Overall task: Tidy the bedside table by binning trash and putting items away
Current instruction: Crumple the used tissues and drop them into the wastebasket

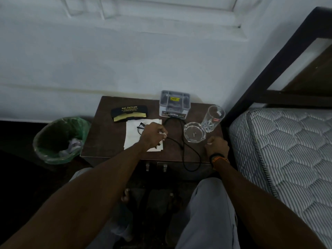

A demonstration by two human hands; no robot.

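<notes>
On the bedside table (100, 141), the left hand (152, 134) is curled over the white tissue (133, 139), pinching a small white scrap (163, 134) beside the eyeglasses (141, 128) lying on it. The right hand (216, 147) is loosely fisted near the front right corner, holding nothing visible. A glass ashtray (194, 132) and a tumbler (212, 121) stand at the right edge. A black cable (183, 142) trails over the front edge. The green-lined bin (61, 140) stands left of the table
</notes>
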